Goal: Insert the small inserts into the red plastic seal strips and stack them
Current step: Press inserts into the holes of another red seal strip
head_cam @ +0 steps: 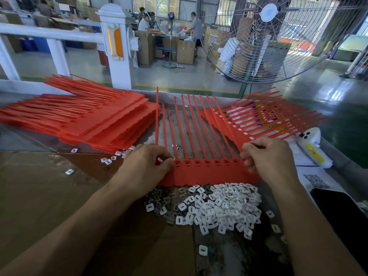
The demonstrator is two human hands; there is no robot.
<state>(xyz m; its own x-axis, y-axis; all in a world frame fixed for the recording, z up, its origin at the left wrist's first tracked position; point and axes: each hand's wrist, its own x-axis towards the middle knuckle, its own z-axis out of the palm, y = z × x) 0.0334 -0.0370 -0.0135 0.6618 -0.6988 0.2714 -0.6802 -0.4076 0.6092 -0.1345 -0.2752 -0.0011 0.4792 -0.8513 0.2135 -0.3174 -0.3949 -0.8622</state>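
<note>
Head view: red seal strip sheet (pixel 207 172), flat on the table (pixel 29 140) at centre, tails fanned away from the person. Left hand (pixel 145 166) pinches its left end with thumb and curled fingers; right hand (pixel 266 156) grips its right end, fingers curled. Heap of white inserts (pixel 217 208) just beside the sheet's near edge. Stack of red sheets (pixel 85 116) to the left; second stack (pixel 264 120) to the right. Large fan (pixel 278 36) behind.
</note>
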